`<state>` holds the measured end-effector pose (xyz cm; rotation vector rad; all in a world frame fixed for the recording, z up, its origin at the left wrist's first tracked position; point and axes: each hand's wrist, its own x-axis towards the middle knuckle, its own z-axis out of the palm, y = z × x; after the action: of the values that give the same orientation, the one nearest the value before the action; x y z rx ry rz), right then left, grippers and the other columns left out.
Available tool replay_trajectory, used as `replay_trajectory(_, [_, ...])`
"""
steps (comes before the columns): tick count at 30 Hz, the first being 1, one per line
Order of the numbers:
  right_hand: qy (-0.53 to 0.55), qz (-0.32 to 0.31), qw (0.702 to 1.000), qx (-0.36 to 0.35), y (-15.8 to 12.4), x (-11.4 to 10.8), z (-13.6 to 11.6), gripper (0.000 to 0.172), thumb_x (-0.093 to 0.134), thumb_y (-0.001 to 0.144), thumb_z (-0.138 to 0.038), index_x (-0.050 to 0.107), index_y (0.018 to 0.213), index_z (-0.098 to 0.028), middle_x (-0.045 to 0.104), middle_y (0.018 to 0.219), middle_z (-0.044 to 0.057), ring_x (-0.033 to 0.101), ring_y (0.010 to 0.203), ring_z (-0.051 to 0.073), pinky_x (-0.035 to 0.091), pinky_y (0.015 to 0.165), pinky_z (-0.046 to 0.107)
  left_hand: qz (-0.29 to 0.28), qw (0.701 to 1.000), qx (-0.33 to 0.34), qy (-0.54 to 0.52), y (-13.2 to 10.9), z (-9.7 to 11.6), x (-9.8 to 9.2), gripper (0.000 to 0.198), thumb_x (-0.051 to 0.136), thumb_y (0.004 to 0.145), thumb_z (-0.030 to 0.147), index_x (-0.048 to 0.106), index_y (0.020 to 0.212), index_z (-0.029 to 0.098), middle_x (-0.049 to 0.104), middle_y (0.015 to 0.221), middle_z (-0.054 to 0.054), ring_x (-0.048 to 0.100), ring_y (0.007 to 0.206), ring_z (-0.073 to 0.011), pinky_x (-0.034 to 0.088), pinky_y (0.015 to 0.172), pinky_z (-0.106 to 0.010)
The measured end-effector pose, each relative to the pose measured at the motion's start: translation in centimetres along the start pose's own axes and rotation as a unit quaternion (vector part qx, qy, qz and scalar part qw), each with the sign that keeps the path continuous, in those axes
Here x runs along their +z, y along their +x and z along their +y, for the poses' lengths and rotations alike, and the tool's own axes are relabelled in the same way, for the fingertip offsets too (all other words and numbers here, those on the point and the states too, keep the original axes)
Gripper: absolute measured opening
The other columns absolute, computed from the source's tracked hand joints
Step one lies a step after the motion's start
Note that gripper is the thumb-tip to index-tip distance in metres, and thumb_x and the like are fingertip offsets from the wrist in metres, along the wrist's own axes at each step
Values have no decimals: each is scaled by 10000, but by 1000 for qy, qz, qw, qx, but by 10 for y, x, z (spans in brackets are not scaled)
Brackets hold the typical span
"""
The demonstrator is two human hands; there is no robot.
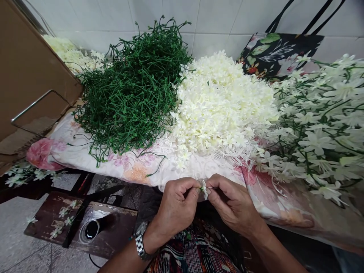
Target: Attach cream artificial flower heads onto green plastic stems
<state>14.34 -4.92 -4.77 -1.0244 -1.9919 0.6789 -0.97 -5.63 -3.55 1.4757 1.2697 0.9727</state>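
Just past the table's front edge, my left hand (179, 203) and my right hand (233, 204) meet with fingertips pinched. A small white artificial flower (204, 190) with a bit of green at its base sits between them. The left thumb and forefinger close on its green stem side. On the petal side the right fingertips pinch it, with a thin white strand (212, 187) showing there. Beyond the hands lie a heap of loose cream artificial blossoms (222, 102) and, to its left, a tangled pile of green plastic stems (136, 91).
Assembled white flower sprays (318, 140) fill the right side. Thin white strands (241, 149) lie before the blossoms on the floral cloth (119, 167). A cardboard box (36, 64) stands left, a floral bag (278, 55) behind. Below left, a cup of dark liquid (91, 229) rests on a brown board.
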Motion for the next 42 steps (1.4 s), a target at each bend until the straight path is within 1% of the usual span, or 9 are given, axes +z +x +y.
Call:
replay_trajectory(4, [-6,1,1000,4,1,1,-1,104,464,861,-114,501,797,-186,513,637,-38,482,526,57,399,506,147,8,1000,9,21,1,2,0,222,455,762,94,581,584,138,524,508,24,445,487,-82,358,483,-170])
replay_trajectory(10, [-23,6,1000,5,4,2,-3,123,442,865,-128,498,772,-186,500,604,-39,464,494,65,389,475,157,17,999,14,43,1,1,1,229,444,753,91,547,556,145,485,495,28,427,485,-86,352,482,-180])
replay_trajectory(15, [-29,2,1000,-4,5,2,-3,123,437,863,-117,499,782,-186,511,602,-33,470,494,67,390,473,159,20,998,25,45,1,1,2,229,442,749,83,541,552,147,464,492,37,399,473,-80,331,469,-175])
replay_trajectory(19, [-20,-6,1000,-1,6,2,-2,131,434,870,-133,511,778,-185,525,602,-27,486,497,74,401,476,165,26,999,19,39,1,2,3,223,436,746,81,543,563,148,457,495,40,390,473,-79,330,468,-172])
replay_trajectory(24, [3,0,1000,7,4,3,1,107,469,860,-131,532,788,-178,540,617,-26,507,517,71,420,495,155,17,1000,-10,1,0,0,1,205,448,763,114,561,597,155,487,505,36,427,490,-89,359,480,-175])
replay_trajectory(29, [11,14,1000,0,2,3,1,94,471,852,-126,541,822,-179,563,639,-20,530,535,73,432,509,159,4,999,-32,-28,-3,-5,0,179,453,775,135,577,649,157,535,553,24,489,538,-103,414,536,-184])
replay_trajectory(32, [-1,13,1000,-9,2,2,0,103,449,854,-134,529,812,-183,559,627,-18,524,523,77,429,498,169,5,1000,-22,-8,-3,-3,1,182,453,771,129,568,633,158,537,556,21,483,531,-103,404,525,-183])
replay_trajectory(37, [-14,6,1000,-20,3,3,2,119,428,851,-119,516,807,-185,555,630,-17,517,528,80,420,498,179,23,999,10,30,-1,2,2,210,450,751,113,552,574,160,489,495,30,429,479,-94,354,474,-181])
replay_trajectory(42, [-13,-6,1000,-25,2,3,1,123,424,848,-99,506,810,-181,543,629,-15,503,534,81,413,500,184,38,997,15,63,0,0,4,229,450,756,113,535,548,159,468,487,29,407,474,-93,340,468,-187])
